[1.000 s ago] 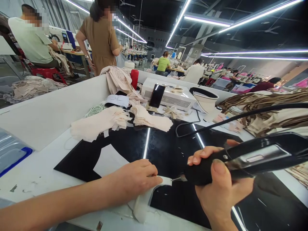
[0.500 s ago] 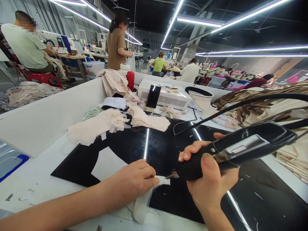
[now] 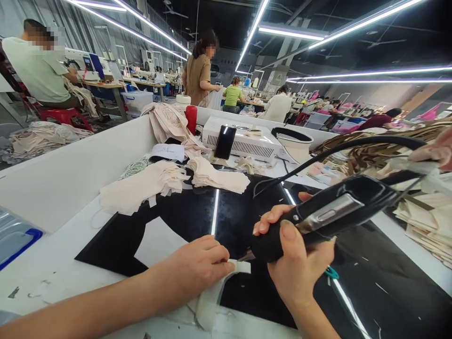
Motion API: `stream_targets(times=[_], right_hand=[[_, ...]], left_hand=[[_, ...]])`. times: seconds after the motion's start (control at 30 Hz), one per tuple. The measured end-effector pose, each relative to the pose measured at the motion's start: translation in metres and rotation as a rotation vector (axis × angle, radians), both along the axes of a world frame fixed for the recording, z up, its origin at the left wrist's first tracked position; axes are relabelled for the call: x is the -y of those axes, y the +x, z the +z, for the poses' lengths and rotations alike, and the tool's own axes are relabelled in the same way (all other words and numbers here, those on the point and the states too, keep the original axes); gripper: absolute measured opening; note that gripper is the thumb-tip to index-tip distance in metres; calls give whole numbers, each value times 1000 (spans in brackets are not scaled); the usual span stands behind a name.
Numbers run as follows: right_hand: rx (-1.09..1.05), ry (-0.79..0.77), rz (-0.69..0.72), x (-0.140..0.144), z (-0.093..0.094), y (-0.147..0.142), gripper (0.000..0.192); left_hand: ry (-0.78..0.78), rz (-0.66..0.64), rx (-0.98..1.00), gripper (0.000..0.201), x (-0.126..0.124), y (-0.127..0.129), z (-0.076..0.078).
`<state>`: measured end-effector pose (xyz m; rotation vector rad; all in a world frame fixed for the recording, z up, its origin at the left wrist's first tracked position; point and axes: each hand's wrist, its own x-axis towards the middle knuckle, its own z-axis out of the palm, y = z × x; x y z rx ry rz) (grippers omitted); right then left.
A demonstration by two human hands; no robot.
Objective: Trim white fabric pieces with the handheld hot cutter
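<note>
My left hand [image 3: 203, 263] is closed, pinching a pale fabric strip [image 3: 208, 301] against the shiny black board [image 3: 247, 221]. A short end of that strip pokes out past my fingertips to the right. My right hand [image 3: 296, 254] wraps round a black corded hand tool [image 3: 328, 212] with a silver panel on its side. Its thin metal tip, slightly blurred, points left at the strip's end, close to my left fingers; whether it touches the cloth I cannot tell. Just right of my right wrist lies a small teal object [image 3: 332, 272], partly hidden.
Cream fabric pieces [image 3: 141, 186] and a second stack [image 3: 219, 176] lie at the board's far edge. Behind them are a phone [image 3: 225, 141], a white vented box [image 3: 243, 136] and a red spool [image 3: 191, 118]. Another person's hand [image 3: 439, 148] holds sheer material at right, near the cable [image 3: 353, 143].
My right hand and the tool have shifted a little left. Another person's hand with sheer material has come in at the right edge. The standing person in brown has moved right.
</note>
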<state>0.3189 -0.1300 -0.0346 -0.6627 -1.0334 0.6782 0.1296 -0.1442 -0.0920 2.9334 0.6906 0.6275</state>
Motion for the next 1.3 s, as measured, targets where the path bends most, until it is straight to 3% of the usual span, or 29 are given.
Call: stream_targets(times=[0.17, 0.53, 0.87, 1.3], right_hand=[[-10, 40, -72, 1, 3, 9, 46], [-5, 23, -56, 4, 3, 11, 43], [-17, 40, 56, 16, 1, 3, 44], [-27, 38, -36, 15, 6, 11, 46]], left_hand=[[9, 1, -4, 35, 0, 1, -3], [-16, 2, -17, 40, -1, -2, 2], [-37, -11, 16, 38, -2, -2, -1], [-22, -9, 4, 40, -2, -2, 2]])
